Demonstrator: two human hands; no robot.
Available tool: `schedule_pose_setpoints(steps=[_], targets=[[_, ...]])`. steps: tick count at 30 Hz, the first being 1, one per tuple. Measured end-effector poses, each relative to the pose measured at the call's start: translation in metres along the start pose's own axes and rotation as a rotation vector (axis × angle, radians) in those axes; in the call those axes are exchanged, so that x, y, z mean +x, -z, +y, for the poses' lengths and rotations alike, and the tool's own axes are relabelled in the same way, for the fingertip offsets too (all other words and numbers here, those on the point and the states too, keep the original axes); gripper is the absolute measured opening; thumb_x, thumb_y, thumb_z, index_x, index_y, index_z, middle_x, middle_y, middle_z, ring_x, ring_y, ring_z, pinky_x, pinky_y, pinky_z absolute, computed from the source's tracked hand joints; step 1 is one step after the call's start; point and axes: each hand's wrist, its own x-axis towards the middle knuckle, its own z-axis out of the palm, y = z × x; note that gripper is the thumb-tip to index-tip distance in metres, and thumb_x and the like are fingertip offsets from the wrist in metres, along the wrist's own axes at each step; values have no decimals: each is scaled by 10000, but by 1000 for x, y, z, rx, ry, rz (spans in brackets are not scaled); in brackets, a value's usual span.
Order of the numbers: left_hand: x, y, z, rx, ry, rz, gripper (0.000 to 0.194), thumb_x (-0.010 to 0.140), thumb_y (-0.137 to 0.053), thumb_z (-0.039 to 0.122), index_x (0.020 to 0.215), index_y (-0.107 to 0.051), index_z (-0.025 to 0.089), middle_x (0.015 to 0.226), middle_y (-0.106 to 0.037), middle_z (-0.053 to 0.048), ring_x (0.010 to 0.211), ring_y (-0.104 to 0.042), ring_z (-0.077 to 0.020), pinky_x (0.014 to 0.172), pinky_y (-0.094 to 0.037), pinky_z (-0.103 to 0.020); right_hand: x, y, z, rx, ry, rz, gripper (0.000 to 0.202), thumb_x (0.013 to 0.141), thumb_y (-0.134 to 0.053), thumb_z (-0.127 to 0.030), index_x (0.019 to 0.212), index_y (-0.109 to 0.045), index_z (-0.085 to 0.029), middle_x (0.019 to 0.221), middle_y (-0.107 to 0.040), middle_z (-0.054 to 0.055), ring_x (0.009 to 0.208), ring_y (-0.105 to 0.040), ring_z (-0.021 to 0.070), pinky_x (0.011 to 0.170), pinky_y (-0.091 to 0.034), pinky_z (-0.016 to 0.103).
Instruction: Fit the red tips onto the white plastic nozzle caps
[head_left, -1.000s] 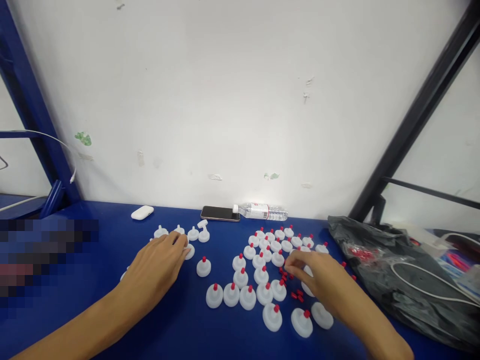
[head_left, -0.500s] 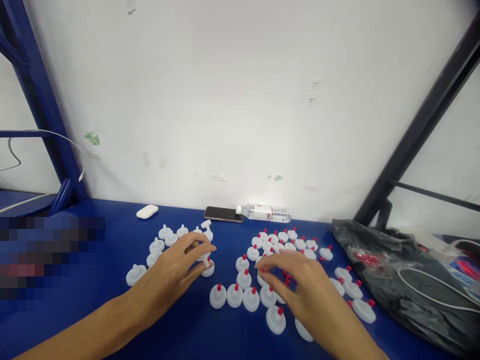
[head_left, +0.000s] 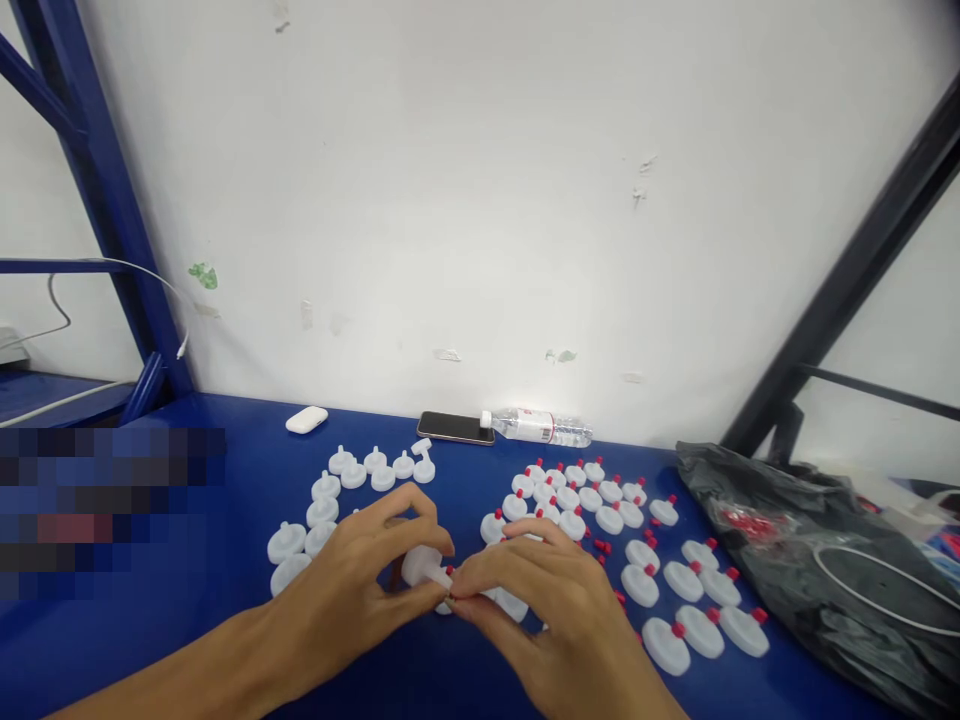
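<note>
Lid (head_left: 418,565), white and round-based, is tilted between the two hands over the middle of the bench (head_left: 474,485). In the head view, the left hand (head_left: 361,562) has its grip clamped on it, thumb below and forefinger above. Its long axis slants: the base faces the far left corner, and the thin spout (head_left: 442,577) points right and slightly toward the near edge, straight at the fingertips of the right hand (head_left: 562,605). That relation matters most: spout end and right grip meet, so both hands are equally near, the left at the base, the right at the tip. The right thumb and forefinger are close together there, but what lies between them is hidden; I cannot tell whether they clamp anything. Bare lids (head_left: 287,541) curve along the bench's left part, near the left forearm. Red-tipped lids (head_left: 666,646) spread over the right part, with loose red caps (head_left: 602,546) just beyond the right hand. Along the far edge lie a phone (head_left: 450,428) and a bottle (head_left: 529,426), touching or nearly so; a black bag (head_left: 832,590) covers the right end.
</note>
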Motion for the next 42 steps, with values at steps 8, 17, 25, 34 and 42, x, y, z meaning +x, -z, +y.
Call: schedule_pose_setpoints(steps=[8, 17, 25, 34, 42], targets=[[3, 2, 8, -138, 183, -42, 145, 878, -668, 139, 940, -719, 261, 965, -602, 12, 680, -569, -92, 519, -415, -168, 4, 1, -3, -14, 65, 71, 154, 920, -768, -97, 955, -681, -219, 843, -797, -45, 719, -721, 140, 782, -488, 306], [8, 6, 18, -150, 300, -166, 71, 910, -660, 232, 932, -727, 240, 1002, -594, -13, 678, -555, -103, 527, -418, -196, 5, -1, -1, -27, 87, 27, 134, 960, -714, -89, 943, -674, -215, 839, -791, -38, 692, -707, 131, 788, -480, 311], [5, 15, 32, -501, 316, -192, 284, 998, -609, 355, 1262, -658, 263, 1146, -700, -46, 981, -695, -217, 932, -584, -360, 5, 2, -2, -67, 107, 89, 193, 951, -666, -11, 969, -672, -204, 885, -792, -19, 770, -742, 131, 780, -486, 295], [13, 22, 37, -419, 381, -254, 266, 998, -627, 450, 1087, -752, 233, 988, -759, -29, 924, -708, -223, 843, -584, -323, 8, 6, -10, -22, 51, 104, 121, 958, -715, -115, 1003, -697, -226, 850, -787, -35, 716, -718, 135, 738, -503, 280], [13, 22, 39, -495, 392, -289, 232, 940, -709, 382, 1104, -750, 223, 1057, -772, -35, 970, -719, -228, 884, -590, -332, 2, 0, -6, -49, 54, 73, 121, 943, -694, -97, 961, -715, -215, 871, -743, 1, 738, -677, 149, 698, -498, 280]])
